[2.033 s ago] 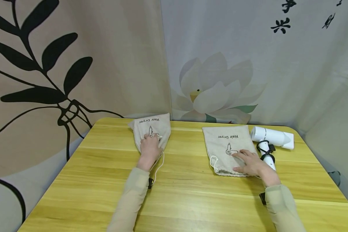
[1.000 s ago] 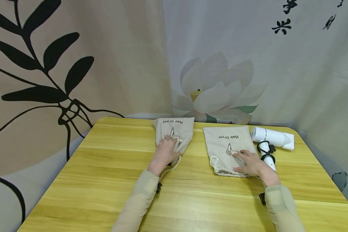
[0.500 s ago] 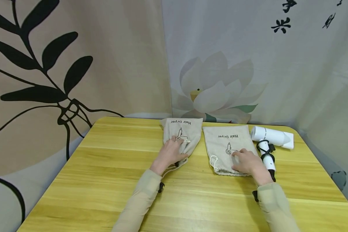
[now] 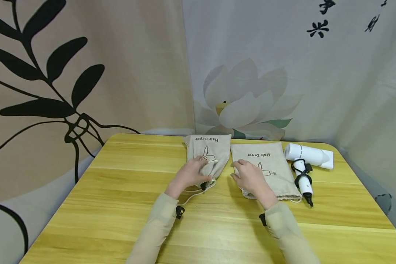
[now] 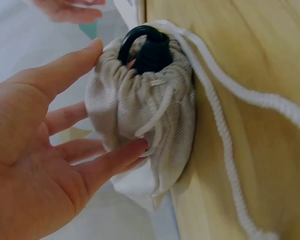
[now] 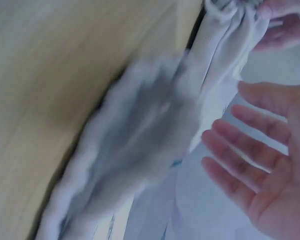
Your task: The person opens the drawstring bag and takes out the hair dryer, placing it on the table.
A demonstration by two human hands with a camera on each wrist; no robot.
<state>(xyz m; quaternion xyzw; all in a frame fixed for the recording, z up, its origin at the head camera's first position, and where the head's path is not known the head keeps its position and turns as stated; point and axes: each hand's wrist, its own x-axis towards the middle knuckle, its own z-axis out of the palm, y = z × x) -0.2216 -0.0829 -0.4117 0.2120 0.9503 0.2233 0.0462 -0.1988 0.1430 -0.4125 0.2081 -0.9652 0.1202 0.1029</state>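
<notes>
- Touching left bag (image 4: 219, 148) at the desk's (image 4: 217, 231) far edge: left hand (image 4: 189, 173), fingers extended.
- Hovering over right bag (image 4: 274, 159): right hand (image 4: 250, 178), fingers released.
- Lying near far-right corner: hair dryer (image 4: 306, 154).

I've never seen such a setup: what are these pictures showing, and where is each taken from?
Just a person's left hand and right hand, no machine. The wide picture is shot from the person's head; the two close ones from each wrist. On the wooden table lie a fuller drawstring bag and a flatter drawstring bag, both printed "Hair Dryer", plus a white hair dryer. The left hand touches the fuller drawstring bag. The right hand, over the flatter drawstring bag, holds nothing.
</notes>
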